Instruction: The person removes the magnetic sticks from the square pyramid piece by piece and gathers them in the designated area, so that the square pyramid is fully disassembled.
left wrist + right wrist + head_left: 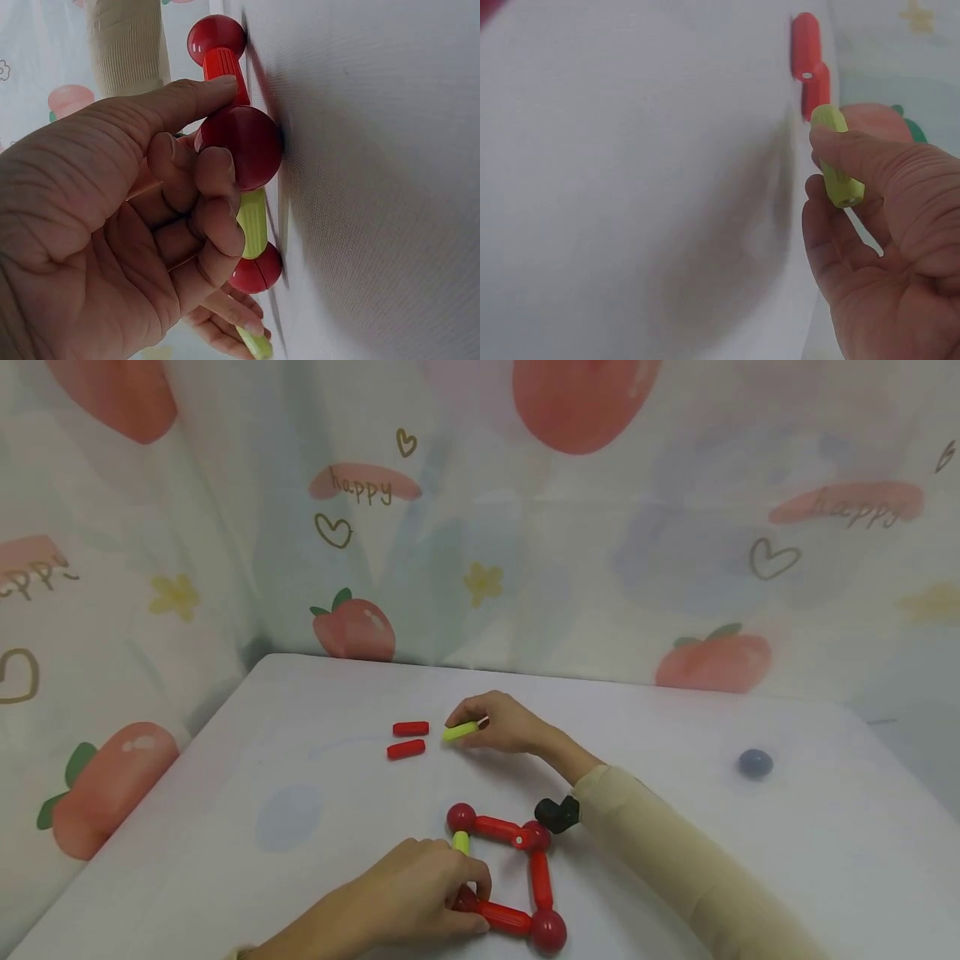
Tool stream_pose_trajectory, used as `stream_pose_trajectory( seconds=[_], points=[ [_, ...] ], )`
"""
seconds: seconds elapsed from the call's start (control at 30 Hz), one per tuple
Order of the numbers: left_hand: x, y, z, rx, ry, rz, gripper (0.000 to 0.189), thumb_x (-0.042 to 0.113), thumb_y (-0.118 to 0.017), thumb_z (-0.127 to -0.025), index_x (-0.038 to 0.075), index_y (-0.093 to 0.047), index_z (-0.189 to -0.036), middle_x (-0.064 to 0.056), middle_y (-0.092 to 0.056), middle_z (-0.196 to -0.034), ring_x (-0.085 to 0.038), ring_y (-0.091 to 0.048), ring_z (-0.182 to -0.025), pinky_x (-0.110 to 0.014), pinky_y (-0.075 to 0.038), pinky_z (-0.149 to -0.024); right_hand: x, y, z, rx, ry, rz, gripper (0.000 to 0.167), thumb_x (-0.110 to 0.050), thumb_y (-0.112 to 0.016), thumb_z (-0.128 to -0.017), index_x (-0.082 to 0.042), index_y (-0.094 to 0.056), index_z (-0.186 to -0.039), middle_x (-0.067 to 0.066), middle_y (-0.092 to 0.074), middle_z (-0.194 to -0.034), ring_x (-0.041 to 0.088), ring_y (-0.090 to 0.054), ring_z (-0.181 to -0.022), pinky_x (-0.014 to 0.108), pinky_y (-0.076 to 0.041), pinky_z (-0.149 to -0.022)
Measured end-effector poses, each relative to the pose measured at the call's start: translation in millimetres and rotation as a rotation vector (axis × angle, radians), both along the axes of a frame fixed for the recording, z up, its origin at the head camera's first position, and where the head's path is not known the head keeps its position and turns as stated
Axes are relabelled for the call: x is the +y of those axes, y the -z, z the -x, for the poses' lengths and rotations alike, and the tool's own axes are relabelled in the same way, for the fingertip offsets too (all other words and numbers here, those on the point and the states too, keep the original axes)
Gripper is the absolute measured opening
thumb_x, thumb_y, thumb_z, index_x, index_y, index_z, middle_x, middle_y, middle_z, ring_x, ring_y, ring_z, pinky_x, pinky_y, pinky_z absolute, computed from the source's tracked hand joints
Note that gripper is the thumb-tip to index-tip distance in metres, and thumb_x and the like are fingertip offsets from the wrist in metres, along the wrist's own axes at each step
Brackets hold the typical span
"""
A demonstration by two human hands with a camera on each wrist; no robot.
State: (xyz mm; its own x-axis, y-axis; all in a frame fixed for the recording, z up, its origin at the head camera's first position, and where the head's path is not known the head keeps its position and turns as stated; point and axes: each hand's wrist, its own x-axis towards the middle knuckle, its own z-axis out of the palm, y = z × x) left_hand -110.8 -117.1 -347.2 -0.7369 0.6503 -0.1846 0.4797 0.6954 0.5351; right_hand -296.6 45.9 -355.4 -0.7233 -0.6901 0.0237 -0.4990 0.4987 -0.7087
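Left grip (416,889) pinches red ball (244,150) | right grip (504,724) pinches yellow rod (460,732) | end dot (848,201): right wrist view only

Looks like a curtained-off booth, judging by fruit-print cloth (562,543) hung along the far and left edges of a table (675,727). Impossible to place further.

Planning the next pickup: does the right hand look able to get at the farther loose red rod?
Probably yes: no obstacle shows between the right hand and that red rod, though the hand pinches a yellow-green rod, perhaps needing release first.
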Motion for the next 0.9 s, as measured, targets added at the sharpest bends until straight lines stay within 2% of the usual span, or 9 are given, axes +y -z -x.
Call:
stream_pose_trajectory(
  seconds=[0.2,0.5,0.7,0.9],
  points=[
    [0.3,-1.3,0.7,0.010,0.013,0.001,0.015,0.029,-0.084,-0.086,0.024,-0.073,-0.095,0.018,-0.053,-0.062,0.003,-0.049,-0.058,-0.017,-0.045,-0.056,-12.2,1.2,5.2,0.008,-0.025,-0.032,0.024,-0.005,-0.074,-0.092,-0.006,-0.074,-0.116,0.004,-0.073,-0.111,0.019,-0.064,-0.103,0.032,-0.054,-0.096],
    [1.2,-2.1,1.8,-0.009,0.008,0.015,0.015,0.030,-0.084,-0.086,0.024,-0.073,-0.095,0.018,-0.054,-0.063,0.003,-0.050,-0.058,-0.017,-0.045,-0.057,-14.6,1.2,6.7,-0.002,0.003,-0.053,0.025,0.002,-0.069,-0.091,-0.003,-0.072,-0.116,0.008,-0.073,-0.114,0.023,-0.068,-0.111,0.033,-0.055,-0.098],
    [1.4,-2.8,1.7,-0.007,0.012,0.003,0.014,0.028,-0.084,-0.086,0.024,-0.073,-0.094,0.018,-0.054,-0.063,0.003,-0.051,-0.059,-0.018,-0.045,-0.057,-2.0,-3.6,3.1,0.027,0.016,-0.074,0.028,-0.002,-0.070,-0.092,-0.004,-0.070,-0.119,0.008,-0.072,-0.119,0.025,-0.065,-0.116,0.035,-0.054,-0.099],
    [3.4,-2.5,5.9,0.005,0.006,0.012,0.015,0.030,-0.084,-0.086,0.024,-0.074,-0.096,0.018,-0.054,-0.063,0.002,-0.051,-0.059,-0.018,-0.045,-0.057,27.2,-20.5,-12.7,0.041,0.028,-0.048,0.031,-0.007,-0.072,-0.093,-0.003,-0.068,-0.123,0.013,-0.071,-0.122,0.032,-0.063,-0.119,0.042,-0.055,-0.099]
  ],
)
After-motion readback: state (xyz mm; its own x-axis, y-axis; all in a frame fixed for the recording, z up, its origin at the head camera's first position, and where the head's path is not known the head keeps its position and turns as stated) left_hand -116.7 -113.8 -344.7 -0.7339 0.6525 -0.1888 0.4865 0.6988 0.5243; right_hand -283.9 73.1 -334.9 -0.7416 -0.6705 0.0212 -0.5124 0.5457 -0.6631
